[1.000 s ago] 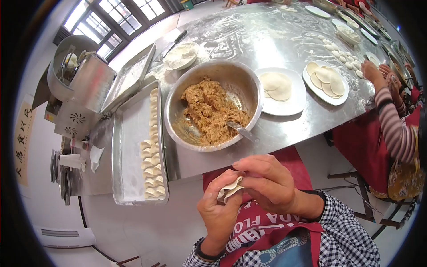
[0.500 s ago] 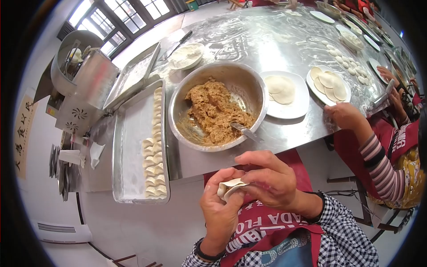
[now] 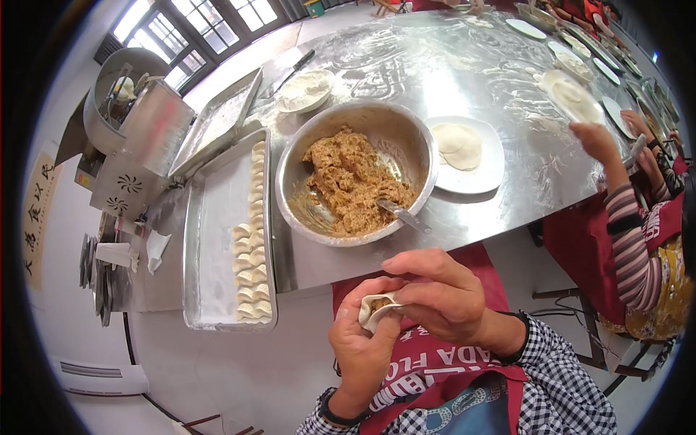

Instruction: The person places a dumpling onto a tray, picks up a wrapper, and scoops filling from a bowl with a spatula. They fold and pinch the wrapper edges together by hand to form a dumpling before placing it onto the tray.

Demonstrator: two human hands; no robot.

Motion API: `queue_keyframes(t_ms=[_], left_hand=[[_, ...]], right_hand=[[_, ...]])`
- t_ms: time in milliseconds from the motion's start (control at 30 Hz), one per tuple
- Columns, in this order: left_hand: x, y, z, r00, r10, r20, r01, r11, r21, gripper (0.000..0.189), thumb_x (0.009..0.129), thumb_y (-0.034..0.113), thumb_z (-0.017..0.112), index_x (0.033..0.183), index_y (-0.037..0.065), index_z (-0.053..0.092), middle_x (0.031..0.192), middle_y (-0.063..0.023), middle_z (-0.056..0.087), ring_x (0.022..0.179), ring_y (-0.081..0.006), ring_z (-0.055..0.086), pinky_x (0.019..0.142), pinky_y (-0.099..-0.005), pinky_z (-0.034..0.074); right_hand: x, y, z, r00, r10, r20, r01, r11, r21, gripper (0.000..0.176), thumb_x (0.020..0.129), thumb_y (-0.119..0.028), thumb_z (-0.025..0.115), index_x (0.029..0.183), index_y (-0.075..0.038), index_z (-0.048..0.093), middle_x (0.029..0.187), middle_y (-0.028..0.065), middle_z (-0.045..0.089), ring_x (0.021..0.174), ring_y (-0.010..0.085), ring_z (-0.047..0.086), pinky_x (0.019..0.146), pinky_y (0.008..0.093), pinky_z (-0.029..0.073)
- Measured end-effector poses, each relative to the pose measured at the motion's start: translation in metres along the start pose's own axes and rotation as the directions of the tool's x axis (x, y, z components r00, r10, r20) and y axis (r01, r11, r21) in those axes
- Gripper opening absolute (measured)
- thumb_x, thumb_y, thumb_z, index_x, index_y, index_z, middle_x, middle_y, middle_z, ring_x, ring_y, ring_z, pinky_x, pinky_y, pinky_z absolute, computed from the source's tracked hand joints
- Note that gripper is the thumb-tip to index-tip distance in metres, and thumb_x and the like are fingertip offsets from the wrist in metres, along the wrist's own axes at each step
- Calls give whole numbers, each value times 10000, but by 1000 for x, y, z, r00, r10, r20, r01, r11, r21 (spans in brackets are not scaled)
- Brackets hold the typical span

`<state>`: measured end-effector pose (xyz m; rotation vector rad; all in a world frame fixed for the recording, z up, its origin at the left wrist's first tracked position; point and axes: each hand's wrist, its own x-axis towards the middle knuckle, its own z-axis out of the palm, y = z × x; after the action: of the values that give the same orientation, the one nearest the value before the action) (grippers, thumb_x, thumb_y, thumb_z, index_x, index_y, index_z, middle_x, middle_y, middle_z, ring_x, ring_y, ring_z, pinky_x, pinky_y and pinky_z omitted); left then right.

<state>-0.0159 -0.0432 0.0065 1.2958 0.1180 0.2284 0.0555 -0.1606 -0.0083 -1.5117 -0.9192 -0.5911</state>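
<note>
Closest in, over a red apron (image 3: pixel 435 360) with white lettering, the left hand (image 3: pixel 357 351) is curled into a cup with a half-folded dumpling (image 3: pixel 377 310) resting against its fingers, a bit of brown filling showing in the open top. The right hand (image 3: pixel 444 296), coming in from a checked sleeve (image 3: pixel 562 380), is bent over it, thumb and forefinger pinching the wrapper's edge, so both hands are closed on the dumpling, which is held in the air just short of the table's near edge. Beyond them on the steel table (image 3: pixel 435 65) stands a large metal bowl (image 3: pixel 395 130) holding minced filling (image 3: pixel 351 181), with a spoon (image 3: pixel 402 215) leaning on its near rim, handle pointing out. To the left of the bowl lies a floured tray (image 3: pixel 217 239) with a row of finished dumplings (image 3: pixel 250 254) along its right side. To the right of the bowl sits a white plate (image 3: pixel 489 174) bearing round wrappers (image 3: pixel 455 141). Further right a co-worker's hand (image 3: pixel 593 139), in a striped sleeve (image 3: pixel 629 243), is stretched over the table beside a blurred pale plate (image 3: pixel 573 94). Further back are a second tray (image 3: pixel 217 123), a small dish of flour (image 3: pixel 304 90) and, off the table's left end, a metal machine (image 3: pixel 134 141)
</note>
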Motion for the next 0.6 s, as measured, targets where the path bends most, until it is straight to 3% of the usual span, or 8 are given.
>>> queue_keyframes(t_ms=[167,300,367,500,567,600], left_hand=[[-3,-2,-2,1000,-14,28,11,996,84,320,817,-3,579,1125,-43,500,1084,-122,574,950,-147,568,821,-254,477],[-4,1,-1,996,-82,-18,82,997,7,356,775,-17,621,1106,-48,493,1056,-128,575,978,-171,557,851,-270,457],[-5,3,-2,993,-122,9,122,992,-13,377,777,-25,611,1127,-50,474,1049,-127,571,969,-174,559,853,-274,456],[-2,3,-3,995,-95,38,94,995,29,377,799,-48,550,1164,-41,457,1050,-109,566,950,-136,556,805,-241,476],[-1,2,-1,996,-88,25,87,996,30,401,791,-62,532,1180,-39,435,1069,-107,552,947,-134,553,797,-243,480],[-1,1,-1,996,-89,25,88,996,30,401,791,-62,532,1180,-39,435,1069,-107,552,947,-134,553,797,-243,480]], right_hand=[[6,-1,-4,997,-31,73,33,999,-22,218,622,-58,693,800,6,584,997,165,585,839,268,589,699,335,474],[4,-3,-6,997,-7,80,9,1000,-18,229,627,-46,700,824,6,595,1021,167,572,842,270,587,703,330,476],[6,-8,-6,982,173,76,-179,981,79,225,637,-32,711,831,2,602,1057,164,553,849,262,586,714,316,480],[5,-3,-6,969,203,138,-228,954,197,192,657,-12,714,813,-2,602,1066,149,545,875,247,579,718,303,481],[-2,2,-5,960,229,164,-276,878,391,171,672,-9,711,803,-8,601,1044,128,552,903,230,566,726,302,479],[-3,4,-4,959,229,164,-277,878,391,171,672,-9,711,803,-8,601,1044,128,552,903,230,566,726,302,479]])
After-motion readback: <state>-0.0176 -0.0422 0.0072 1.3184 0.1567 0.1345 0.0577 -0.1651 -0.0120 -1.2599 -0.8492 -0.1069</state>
